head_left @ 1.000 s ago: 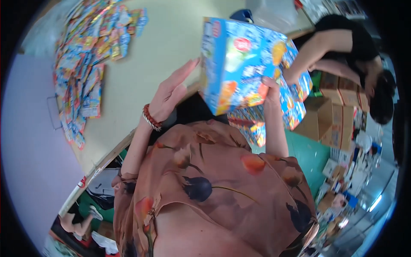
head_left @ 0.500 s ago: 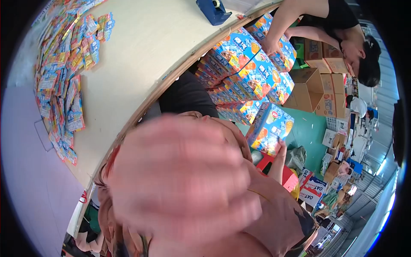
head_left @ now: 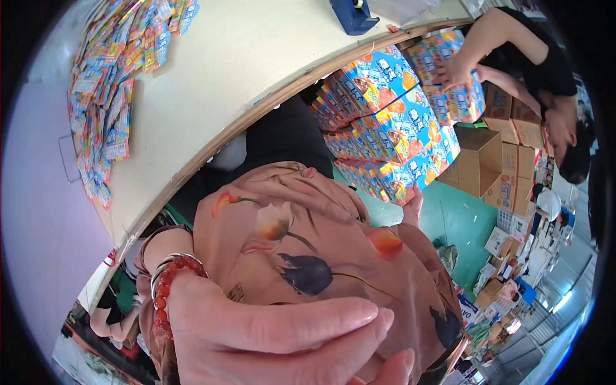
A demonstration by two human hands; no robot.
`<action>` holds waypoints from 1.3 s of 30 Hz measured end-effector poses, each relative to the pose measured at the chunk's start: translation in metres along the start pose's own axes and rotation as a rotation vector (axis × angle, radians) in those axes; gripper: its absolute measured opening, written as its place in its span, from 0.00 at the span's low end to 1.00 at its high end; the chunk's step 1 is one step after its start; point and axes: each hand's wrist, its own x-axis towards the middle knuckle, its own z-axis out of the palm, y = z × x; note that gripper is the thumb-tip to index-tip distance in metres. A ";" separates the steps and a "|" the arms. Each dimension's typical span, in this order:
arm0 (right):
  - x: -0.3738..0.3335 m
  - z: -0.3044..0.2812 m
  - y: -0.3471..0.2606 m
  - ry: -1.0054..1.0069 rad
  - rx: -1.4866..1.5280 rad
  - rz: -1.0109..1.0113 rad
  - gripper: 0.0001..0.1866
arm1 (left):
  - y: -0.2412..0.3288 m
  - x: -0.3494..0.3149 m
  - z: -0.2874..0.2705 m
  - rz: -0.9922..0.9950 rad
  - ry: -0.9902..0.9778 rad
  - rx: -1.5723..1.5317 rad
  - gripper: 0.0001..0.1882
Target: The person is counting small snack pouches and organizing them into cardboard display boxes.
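Observation:
My left hand [head_left: 276, 340], with a red bead bracelet [head_left: 168, 289] and a silvery bangle at its wrist, is close to the camera. Its fingers stretch to the right, slightly bent, and nothing shows in them. On the far side of my body, my right hand [head_left: 414, 206] holds the near end of a blue printed box [head_left: 398, 178]; part of that hand is hidden behind my clothing. This box sits against a stack of similar blue boxes [head_left: 391, 96] with fruit pictures, beside the table.
A pale table [head_left: 224, 58] carries a heap of colourful packets [head_left: 119, 109] and a blue tape dispenser [head_left: 354, 16]. A co-worker [head_left: 532, 58] in black handles another printed box [head_left: 471, 99]. Brown cartons [head_left: 471, 163] stand on the green floor [head_left: 449, 212].
My left hand has dropped from in front of my chest toward the lower edge. My right hand has brought the blue box against the stack. The co-worker's hands and box have shifted.

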 end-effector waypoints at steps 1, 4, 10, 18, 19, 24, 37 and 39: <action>0.002 -0.004 -0.005 0.028 0.005 0.041 0.21 | 0.002 -0.001 0.011 -0.138 0.190 -0.001 0.12; 0.010 0.017 0.003 0.043 -0.046 0.147 0.19 | 0.014 0.005 0.034 -0.311 0.434 0.106 0.14; 0.009 -0.039 -0.050 -0.718 -0.191 0.143 0.12 | 0.019 0.009 0.009 -0.325 0.491 0.159 0.16; -0.040 0.263 -0.103 0.694 -1.183 -1.506 0.14 | 0.027 0.013 -0.041 -0.348 0.460 0.275 0.19; -0.056 0.307 -0.115 0.582 -1.081 -1.527 0.14 | 0.019 0.012 -0.049 -0.336 0.452 0.244 0.19; -0.043 0.496 -0.062 -0.178 -0.828 -1.361 0.12 | -0.045 -0.035 -0.070 0.081 0.084 0.509 0.15; 0.069 0.820 0.087 -0.888 -1.067 -1.192 0.17 | -0.116 -0.266 -0.078 -1.442 -0.222 0.922 0.38; 0.132 0.837 0.072 -0.782 -1.138 -1.328 0.22 | -0.126 -0.279 -0.076 -1.519 -0.059 0.939 0.40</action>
